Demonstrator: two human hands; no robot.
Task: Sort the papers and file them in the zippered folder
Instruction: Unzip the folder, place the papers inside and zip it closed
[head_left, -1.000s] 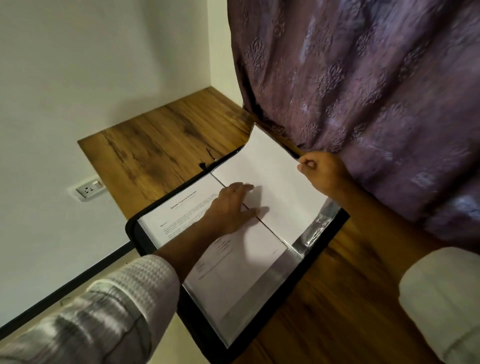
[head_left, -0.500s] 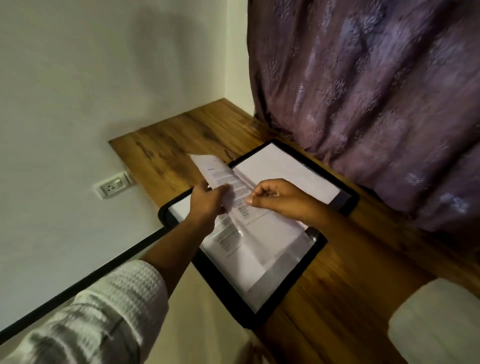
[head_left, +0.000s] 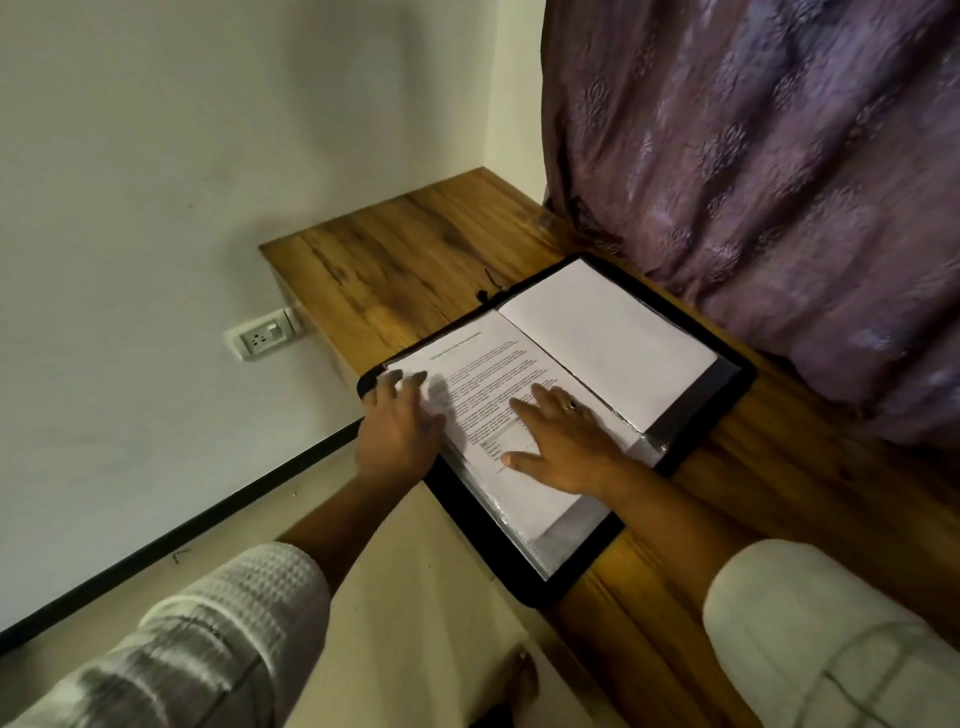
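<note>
two flat hands, left (head_left: 397, 431) and right (head_left: 563, 447), on printed page (head_left: 493, 364), heading unreadable

Count: 1 zippered folder (head_left: 483, 545) on 1 desk (head_left: 415, 249). In folder: 1 printed sheet (head_left: 483, 364), 1 blank sheet (head_left: 608, 338). On folder: 2 hands, left hand (head_left: 400, 431) and right hand (head_left: 561, 447). Left of folder: 1 wall socket (head_left: 265, 338).

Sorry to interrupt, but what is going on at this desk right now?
A person is filing papers in a black zippered folder lying open on the wooden desk. Both hands rest flat on a printed sheet in the half nearer the desk's edge: left hand at its outer edge, right hand mid-page. A blank sheet lies in the other half.
</note>
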